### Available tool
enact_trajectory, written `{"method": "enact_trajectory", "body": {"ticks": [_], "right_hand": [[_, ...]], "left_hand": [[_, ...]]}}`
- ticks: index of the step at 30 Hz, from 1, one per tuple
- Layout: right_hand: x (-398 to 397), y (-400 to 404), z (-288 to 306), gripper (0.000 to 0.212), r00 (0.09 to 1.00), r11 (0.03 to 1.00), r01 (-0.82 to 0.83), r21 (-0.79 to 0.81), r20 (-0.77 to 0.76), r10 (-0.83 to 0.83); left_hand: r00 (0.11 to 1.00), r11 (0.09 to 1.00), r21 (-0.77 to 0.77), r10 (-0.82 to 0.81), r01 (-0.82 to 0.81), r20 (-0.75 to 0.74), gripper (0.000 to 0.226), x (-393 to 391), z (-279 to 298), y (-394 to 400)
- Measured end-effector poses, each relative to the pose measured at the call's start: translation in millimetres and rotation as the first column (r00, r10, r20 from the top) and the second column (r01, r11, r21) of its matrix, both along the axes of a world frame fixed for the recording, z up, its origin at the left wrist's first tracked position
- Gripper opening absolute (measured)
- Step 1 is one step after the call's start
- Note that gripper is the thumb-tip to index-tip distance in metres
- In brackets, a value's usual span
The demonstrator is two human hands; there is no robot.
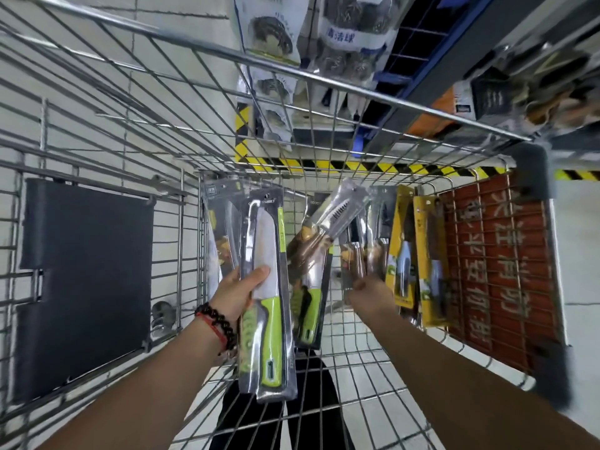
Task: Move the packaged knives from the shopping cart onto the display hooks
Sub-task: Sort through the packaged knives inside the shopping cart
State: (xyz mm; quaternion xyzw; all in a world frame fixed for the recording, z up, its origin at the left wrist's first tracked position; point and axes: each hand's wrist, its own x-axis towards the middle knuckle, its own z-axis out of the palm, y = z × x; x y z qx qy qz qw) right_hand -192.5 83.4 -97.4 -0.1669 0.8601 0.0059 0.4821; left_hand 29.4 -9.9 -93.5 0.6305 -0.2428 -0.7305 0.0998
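Observation:
I look down into a wire shopping cart [181, 222]. My left hand [237, 293] grips a packaged knife with a lime-green handle [269, 319], thumb across the blade, with more packs stacked behind it. My right hand [367, 287] grips the lower end of brown-handled packaged knives [360, 254] that stand in the cart. Another green-handled pack [308, 306] leans between my hands, with a clear pack [337, 209] tilted above it. Yellow-carded knife packs [428, 261] stand against the cart's right wall. No display hooks can be made out.
A dark plastic flap [84, 280] covers the cart's left wall and an orange sign [500, 264] its right wall. Beyond the cart's rim [292, 71] hang bags of scouring balls [276, 30] on a blurred shelf. Yellow-black tape [357, 165] marks the floor.

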Motion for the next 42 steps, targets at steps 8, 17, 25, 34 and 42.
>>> {"method": "enact_trajectory", "body": {"ticks": [8,17,25,34,42], "right_hand": [[82,-2,-63,0.097,0.996,0.986,0.042,0.161,-0.087,-0.028],[55,4,-39,0.044,0.932,0.939,0.343,-0.006,-0.121,-0.342],[34,2,36,0.042,0.757,0.692,0.644,-0.328,0.138,-0.639],[66,-9,74,0.039,0.859,0.853,0.413,-0.318,0.449,-0.248],[77,-18,63,0.054,0.816,0.885,0.374,-0.279,0.553,-0.170]], "left_hand": [[1.000,1.000,0.009,-0.006,0.006,0.011,0.048,13,-20,0],[0.997,0.997,0.057,-0.052,0.048,0.061,0.113,5,-15,9],[0.991,0.992,0.035,-0.121,0.119,0.065,0.101,-15,7,6],[0.942,0.950,-0.107,-0.269,0.294,0.200,0.064,-43,13,9],[0.992,0.990,0.046,-0.129,0.130,-0.005,0.091,-29,16,4]]}}
